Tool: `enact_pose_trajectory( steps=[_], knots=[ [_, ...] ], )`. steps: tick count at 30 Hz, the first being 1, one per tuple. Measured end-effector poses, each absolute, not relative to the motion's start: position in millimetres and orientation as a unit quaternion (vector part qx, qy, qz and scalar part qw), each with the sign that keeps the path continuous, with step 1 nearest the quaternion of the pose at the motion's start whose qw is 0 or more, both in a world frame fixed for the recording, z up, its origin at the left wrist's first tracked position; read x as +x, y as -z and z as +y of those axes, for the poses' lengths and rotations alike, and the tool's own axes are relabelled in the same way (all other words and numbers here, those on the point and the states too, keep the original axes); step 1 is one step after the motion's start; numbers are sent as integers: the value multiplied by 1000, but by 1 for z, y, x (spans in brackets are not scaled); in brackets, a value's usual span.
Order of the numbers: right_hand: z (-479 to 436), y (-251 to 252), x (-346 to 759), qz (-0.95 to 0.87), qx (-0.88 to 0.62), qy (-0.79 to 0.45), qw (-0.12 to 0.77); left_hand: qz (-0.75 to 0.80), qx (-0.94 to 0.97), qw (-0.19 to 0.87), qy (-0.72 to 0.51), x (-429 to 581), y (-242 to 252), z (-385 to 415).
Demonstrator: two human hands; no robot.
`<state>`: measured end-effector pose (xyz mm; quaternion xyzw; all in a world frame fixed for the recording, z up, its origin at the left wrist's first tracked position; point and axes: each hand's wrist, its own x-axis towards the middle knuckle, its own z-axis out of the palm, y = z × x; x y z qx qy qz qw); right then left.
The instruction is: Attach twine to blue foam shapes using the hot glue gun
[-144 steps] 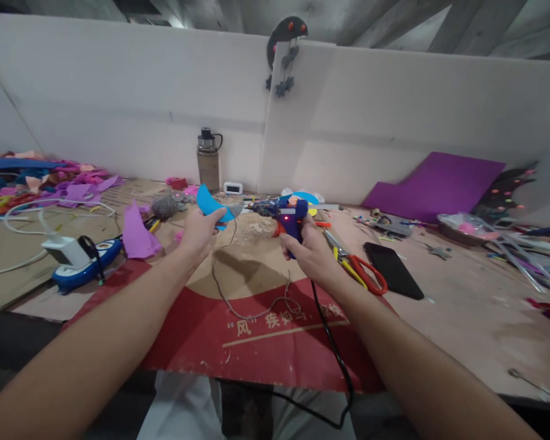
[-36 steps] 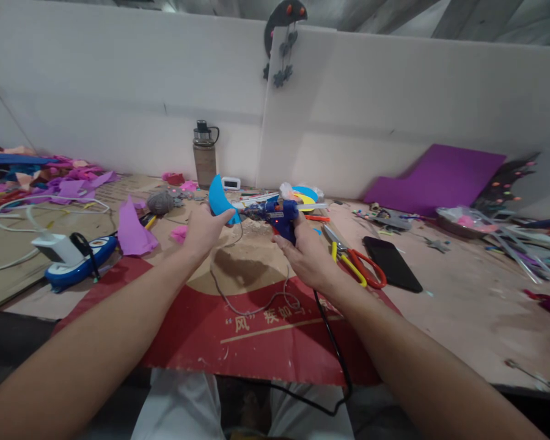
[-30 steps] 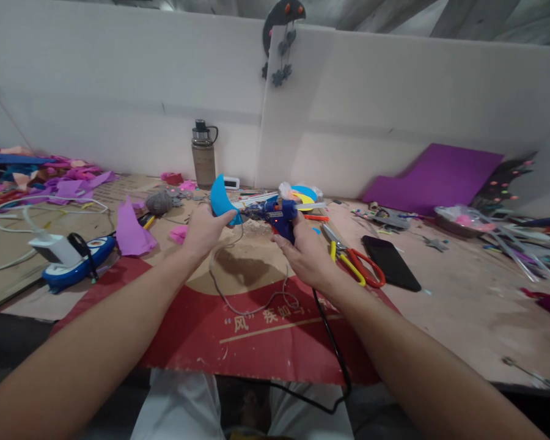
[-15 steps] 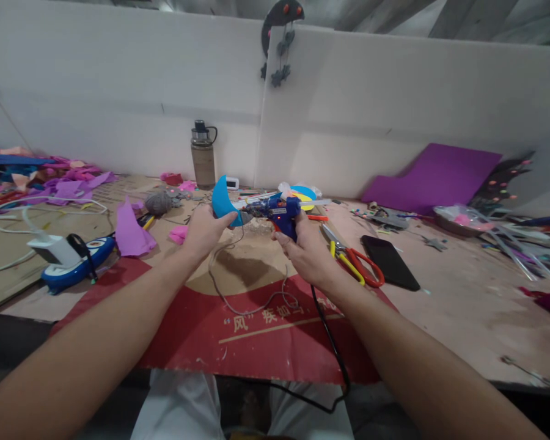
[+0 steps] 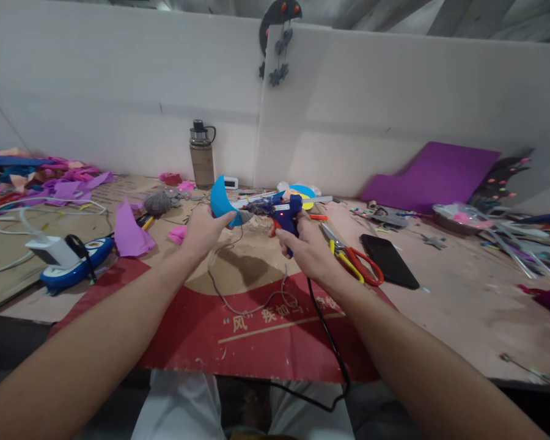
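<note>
My left hand pinches a blue crescent-shaped piece above the red and tan board. Beside my thumb, a small grey piece is at the crescent's lower end, with a grey string trailing down in a loop onto the board. My right hand is wrapped around the handle of a blue hot glue gun, which points left. Its nozzle end is close to the grey piece; whether they touch I cannot tell. A clear glue stick sticks out of the gun's back.
Red- and yellow-handled scissors and a black phone lie right of my right hand. A bottle stands at the back. A blue power strip with a charger sits at left. The gun's black cable hangs over the front edge.
The fingers of my right hand have shifted on the glue gun's handle, and its orange trigger shows more. My left hand and the crescent stay nearly in place.
</note>
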<state>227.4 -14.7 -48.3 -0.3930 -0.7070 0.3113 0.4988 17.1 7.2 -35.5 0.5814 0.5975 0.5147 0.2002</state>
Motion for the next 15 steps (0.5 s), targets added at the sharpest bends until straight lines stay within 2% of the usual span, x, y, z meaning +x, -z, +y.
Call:
enact_pose_trajectory(
  steps=[3,6,11,15],
  knots=[
    [-13,45,228,-592,-375,-485,523,576,558,247,-544,17,39,11],
    [-9,43,229,-497,-395,-570,521,546,531,312,-568,16,43,15],
    [9,51,233,-445,-518,-561,468,529,495,377,-577,16,44,18],
    [25,56,237,-452,-553,-540,445,526,485,397,-575,15,43,19]
  ],
)
